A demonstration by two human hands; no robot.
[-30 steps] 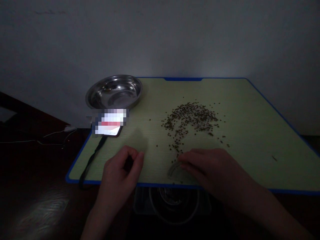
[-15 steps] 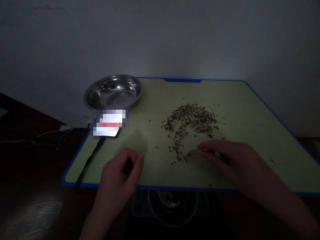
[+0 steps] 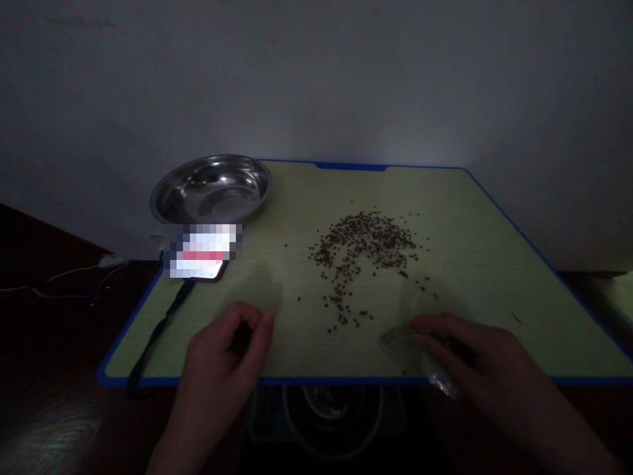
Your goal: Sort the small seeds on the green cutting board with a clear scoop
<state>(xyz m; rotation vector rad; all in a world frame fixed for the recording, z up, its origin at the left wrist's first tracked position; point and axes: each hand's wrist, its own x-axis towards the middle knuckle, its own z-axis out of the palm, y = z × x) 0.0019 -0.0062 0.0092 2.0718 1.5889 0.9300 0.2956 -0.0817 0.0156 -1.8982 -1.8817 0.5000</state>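
Observation:
Small dark beans or seeds (image 3: pixel 370 231) lie scattered on the pale green tabletop, with a thinner trail coming toward me. My right hand (image 3: pixel 475 356) is closed in a pinch on a clear, curved plastic piece that looks like a protractor (image 3: pixel 395 340). Its edge is low over the table, right of the trail's near end. Crinkled clear plastic (image 3: pixel 440 381) shows beneath that hand. My left hand (image 3: pixel 230 349), at the near left of the table, is closed with thumb tip against forefinger. Whatever it may hold is hidden.
A steel basin (image 3: pixel 212 191) stands at the back left. Before it lies a phone (image 3: pixel 202 254) with a lit, blurred screen and a dark strap (image 3: pixel 161 330). Under the table's blue front edge (image 3: pixel 336 380) is a round pot-like vessel (image 3: pixel 331 422). White cables (image 3: pixel 111 262) lie at left.
My right hand has drawn the clear plastic piece toward me and to the right, away from the bean trail. My left hand keeps its closed pose. The view has shifted slightly.

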